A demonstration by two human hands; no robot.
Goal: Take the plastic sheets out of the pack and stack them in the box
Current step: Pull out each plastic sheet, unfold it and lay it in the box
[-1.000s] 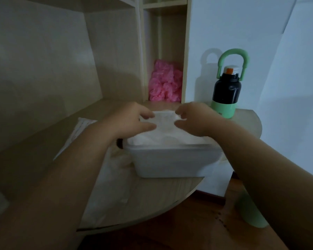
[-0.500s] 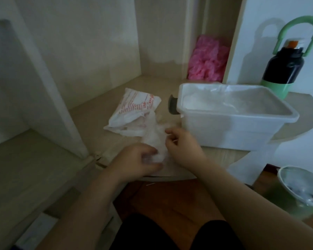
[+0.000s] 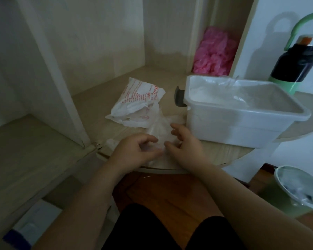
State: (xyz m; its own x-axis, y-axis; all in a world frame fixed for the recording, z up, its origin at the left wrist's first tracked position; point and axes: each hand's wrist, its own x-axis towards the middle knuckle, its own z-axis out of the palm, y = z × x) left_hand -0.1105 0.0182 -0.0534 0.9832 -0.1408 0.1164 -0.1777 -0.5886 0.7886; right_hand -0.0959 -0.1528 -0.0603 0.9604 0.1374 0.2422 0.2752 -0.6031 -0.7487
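Crumpled plastic sheet (image 3: 156, 129) on counter (image 3: 222, 150), gripped by curled fingers of left hand (image 3: 134, 150) and right hand (image 3: 187, 147); pack (image 3: 137, 100) at 11 o'clock; box (image 3: 242, 123), 2 o'clock, holds stacked sheets (image 3: 215, 92)

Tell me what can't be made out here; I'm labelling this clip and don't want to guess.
Head view only:
- Sheet count in the box: the clear layers merge.
- Red print on the pack: too small and blurred.
- Whether the left hand holds one sheet or several: fingers cover it.
- Whether the right hand pinches it: the contact is hidden.
- Bottle handle: cut off by the right edge.
- Bin contents: blurred.
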